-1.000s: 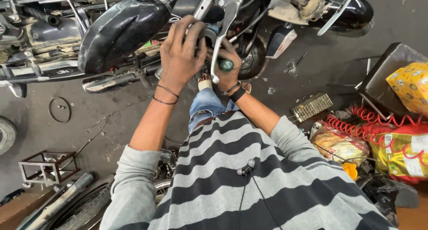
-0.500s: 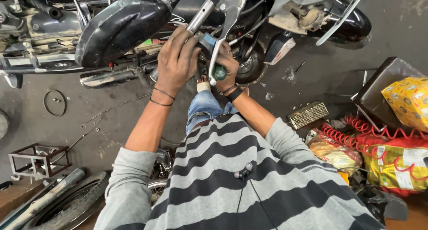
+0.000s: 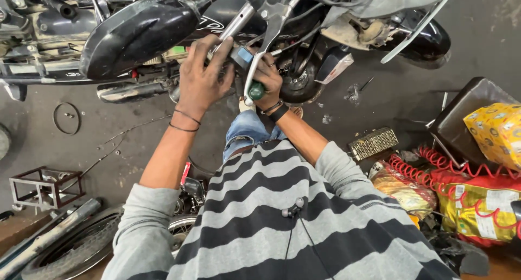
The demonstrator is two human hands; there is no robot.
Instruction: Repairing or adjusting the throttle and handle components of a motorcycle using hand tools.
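One motorcycle handlebar point(image 3: 239, 20) is in hand, a chrome tube whose long axis runs on a slant, from just above the two hands up and away to the right toward the top edge of the view. One silver brake lever point(image 3: 267, 43) hangs from it, pointing down toward the person and ending at the knuckles of the right hand.

The left hand point(image 3: 202, 80) lies over the tube from the left, fingers spread and curled around the bar and a small switch box point(image 3: 240, 57) with a blue face; it grips the bar. The right hand point(image 3: 266, 80) sits just beside it, touching the lever's lower end, fingers closed around one tool with a green handle point(image 3: 256, 90); its working tip is hidden behind the fingers, so which way it points cannot be told.

Left of the grip bulges one black fuel tank point(image 3: 138, 33), with one chrome exhaust pipe point(image 3: 122, 91) below it. Right of the grip is one front wheel point(image 3: 298, 79) under a black mudguard point(image 3: 429, 38).

Well apart from the hands, on the floor to the right, lie one small metal grille point(image 3: 373, 142), one coiled red hose point(image 3: 434, 171), and two yellow printed packages point(image 3: 496, 133), one above the other; what they contain cannot be seen. Far down to the left stands one open metal frame stand point(image 3: 46, 185), nothing inside it, with one tyre point(image 3: 70, 250) nearer the person.
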